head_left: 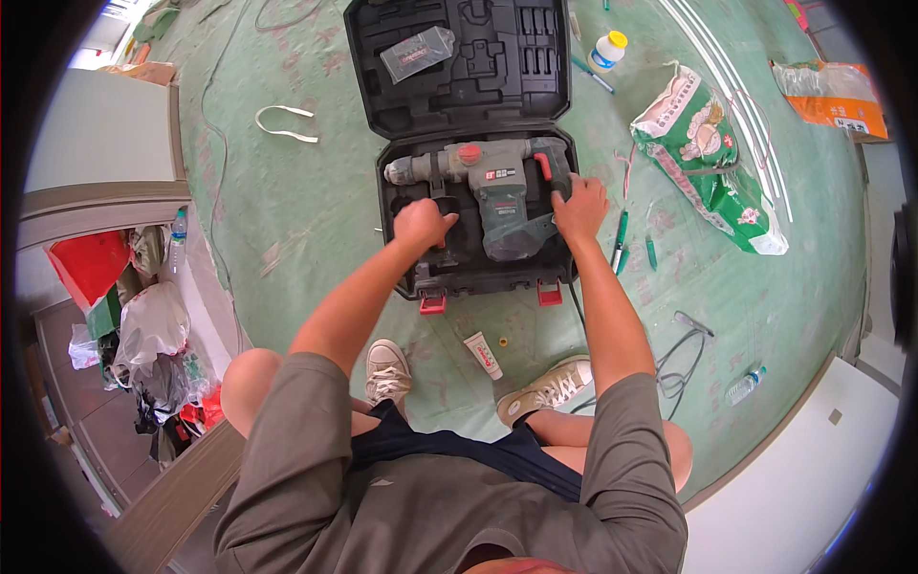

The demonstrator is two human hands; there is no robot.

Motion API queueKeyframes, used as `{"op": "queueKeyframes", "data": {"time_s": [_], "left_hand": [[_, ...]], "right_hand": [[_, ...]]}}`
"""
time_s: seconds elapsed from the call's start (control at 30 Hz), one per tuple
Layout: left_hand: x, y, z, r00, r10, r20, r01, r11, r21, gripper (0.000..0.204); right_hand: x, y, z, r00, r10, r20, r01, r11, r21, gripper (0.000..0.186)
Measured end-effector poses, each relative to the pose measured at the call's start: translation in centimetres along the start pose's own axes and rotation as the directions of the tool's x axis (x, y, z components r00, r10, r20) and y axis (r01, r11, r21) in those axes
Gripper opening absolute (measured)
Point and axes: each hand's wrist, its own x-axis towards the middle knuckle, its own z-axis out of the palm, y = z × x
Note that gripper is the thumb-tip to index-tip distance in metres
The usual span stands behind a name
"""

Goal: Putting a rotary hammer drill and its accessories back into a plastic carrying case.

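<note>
A large green-grey rotary hammer drill point(502, 209) with red switches lies in an open black case point(459, 105) on the floor between my feet. My left hand point(424, 226) is closed around its black side handle, below the chuck at the left. My right hand point(579, 209) grips the rear handle at the right, just below a red trigger. A power cord runs from the drill's right side down along the floor. A clear-wrapped packet point(417, 55) lies in the case lid, and a white tube point(483, 355) lies below the case.
Right of the case are a green-and-white sack point(707, 158), a yellow-capped bottle point(607, 52), pens, white strips and an orange bag point(830, 97). Coiled cable point(687, 356) and a water bottle point(746, 386) lie lower right. Piled bags point(153, 325) and a wooden edge point(177, 483) are at left.
</note>
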Motion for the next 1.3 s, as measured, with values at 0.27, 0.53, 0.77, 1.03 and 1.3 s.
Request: {"op": "queueKeyframes", "data": {"time_s": [0.27,0.53,0.77,1.03,1.3], "left_hand": [[1.7,-2.3,-1.5,0.750,0.459,0.476,-0.639,0.688,0.344,0.034],[1.9,-3.8,-6.0,0.632,0.541,0.555,-0.678,0.733,0.058,0.025],[-0.6,-1.6,-1.5,0.523,0.678,0.517,-0.409,0.731,-0.546,0.022],[-7.5,7.8,1.7,-0.112,0.993,-0.039,-0.842,-0.116,-0.527,0.039],[-2.8,2.3,-1.1,0.175,0.939,0.297,-0.812,0.309,-0.496,0.017]], "right_hand": [[-7.4,3.7,0.0,0.998,-0.060,-0.020,0.062,0.987,0.148,0.043],[-21.8,8.3,-3.8,0.673,0.330,0.662,-0.531,0.838,0.123,0.051],[-27.3,19.8,-14.8,0.489,0.535,0.689,-0.623,0.767,-0.153,0.026],[-16.4,-7.9,-21.2,0.681,0.053,0.730,-0.202,0.972,0.118,0.026],[-23.5,11.8,-23.4,0.671,0.329,0.665,-0.365,0.927,-0.090,0.018]]}}
